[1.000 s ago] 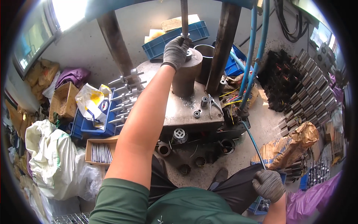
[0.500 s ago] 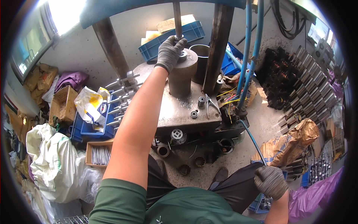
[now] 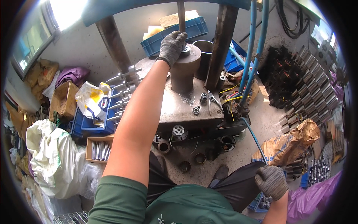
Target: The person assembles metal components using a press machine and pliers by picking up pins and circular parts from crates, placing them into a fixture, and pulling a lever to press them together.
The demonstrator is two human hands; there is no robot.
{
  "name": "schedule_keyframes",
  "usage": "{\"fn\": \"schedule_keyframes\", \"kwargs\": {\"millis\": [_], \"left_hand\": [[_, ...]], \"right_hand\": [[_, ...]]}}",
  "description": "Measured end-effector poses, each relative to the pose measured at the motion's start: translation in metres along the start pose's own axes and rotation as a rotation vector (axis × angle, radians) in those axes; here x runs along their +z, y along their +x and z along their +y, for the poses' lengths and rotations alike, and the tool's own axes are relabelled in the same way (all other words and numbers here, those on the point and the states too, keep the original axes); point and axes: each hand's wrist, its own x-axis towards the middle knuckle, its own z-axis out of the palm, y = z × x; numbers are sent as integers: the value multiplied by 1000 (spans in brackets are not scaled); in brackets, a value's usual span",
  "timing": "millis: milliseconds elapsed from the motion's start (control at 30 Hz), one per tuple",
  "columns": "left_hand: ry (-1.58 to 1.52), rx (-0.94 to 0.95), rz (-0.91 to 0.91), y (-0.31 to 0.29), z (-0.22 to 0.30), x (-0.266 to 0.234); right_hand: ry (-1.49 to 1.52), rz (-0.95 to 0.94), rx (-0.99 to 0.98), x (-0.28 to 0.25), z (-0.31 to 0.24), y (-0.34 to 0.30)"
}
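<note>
My left hand (image 3: 172, 47), in a grey knitted glove, reaches forward with its fingers closed around the lower end of an upright metal rod (image 3: 181, 16). The fingers hide that end. Right below, a metal ring (image 3: 185, 51) lies on top of a thick steel cylinder (image 3: 185, 71), which stands on a heavy metal block (image 3: 175, 114). My right hand (image 3: 271, 182), also gloved, is low at the right, wrapped around the end of a blue lever (image 3: 255, 141). On the block lie pliers (image 3: 212, 102), two small bearings (image 3: 196, 110) and several little rings.
Steel posts (image 3: 222, 44) and blue hoses (image 3: 257, 48) rise around the block. Metal parts with shafts (image 3: 123, 91) stand at its left, beside a blue bin (image 3: 87, 128) and a box of rods (image 3: 100, 150). A paper sack (image 3: 289, 143) and stacked metal tubes (image 3: 317, 80) are at the right.
My left fingers have shifted over the rod's lower end, covering a ring that showed there before. The view has moved slightly. My right hand stays on the lever.
</note>
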Motion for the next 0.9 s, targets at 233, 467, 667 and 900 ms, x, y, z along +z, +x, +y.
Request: {"fn": "schedule_keyframes", "kwargs": {"millis": [233, 467, 667, 900], "left_hand": [[81, 16, 11, 6, -6, -2], [127, 9, -3, 5, -3, 0], [131, -4, -12, 3, -2, -3], [153, 26, 10, 3, -3, 0]], "right_hand": [[117, 81, 6, -21, -5, 14], [53, -8, -46, -24, -1, 11], [-9, -93, -71, -23, 5, 14], [-102, -186, -84, -24, 7, 13]]}}
